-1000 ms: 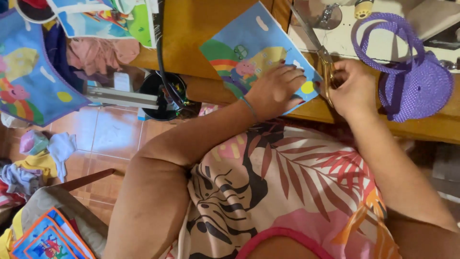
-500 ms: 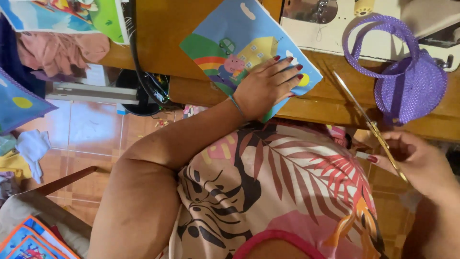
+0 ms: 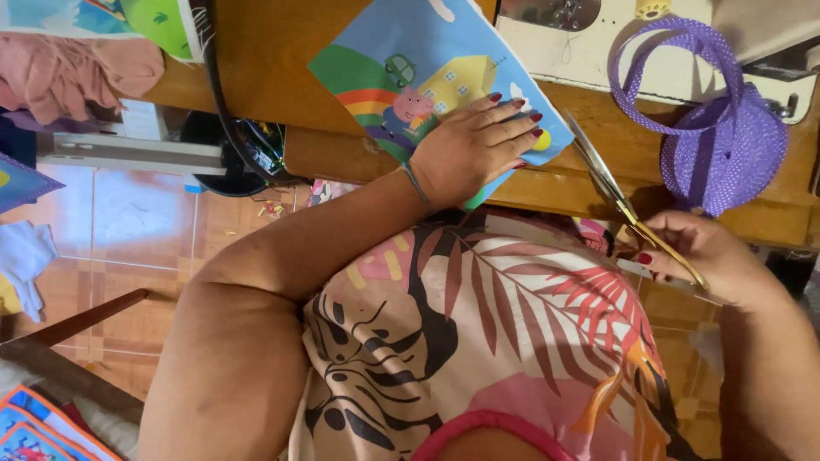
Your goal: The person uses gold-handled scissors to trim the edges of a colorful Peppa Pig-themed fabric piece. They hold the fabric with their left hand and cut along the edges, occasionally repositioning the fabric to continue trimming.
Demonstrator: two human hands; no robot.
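My left hand (image 3: 478, 145) lies flat, fingers spread, on a colourful cartoon-printed fabric piece (image 3: 401, 68) that rests on the wooden table (image 3: 256, 60). My right hand (image 3: 692, 256) grips the gold handles of a pair of scissors (image 3: 611, 183) below the table edge. The blades point up and left toward the fabric's right corner, close to my left fingertips. A purple dotted fabric bag with a loop handle (image 3: 722, 145) sits on the table to the right.
A cream sewing machine (image 3: 598, 51) stands behind the fabric. Black cables (image 3: 231, 128) hang over the table's left edge. Pink cloth (image 3: 77, 64), more printed pieces (image 3: 162, 21) and fabric scraps lie at the left, above a tiled floor (image 3: 128, 248).
My right hand dropped from the fabric's edge to below the table with the scissors, then rose slightly. My left hand stayed pressed on the fabric. The view shifted closer.
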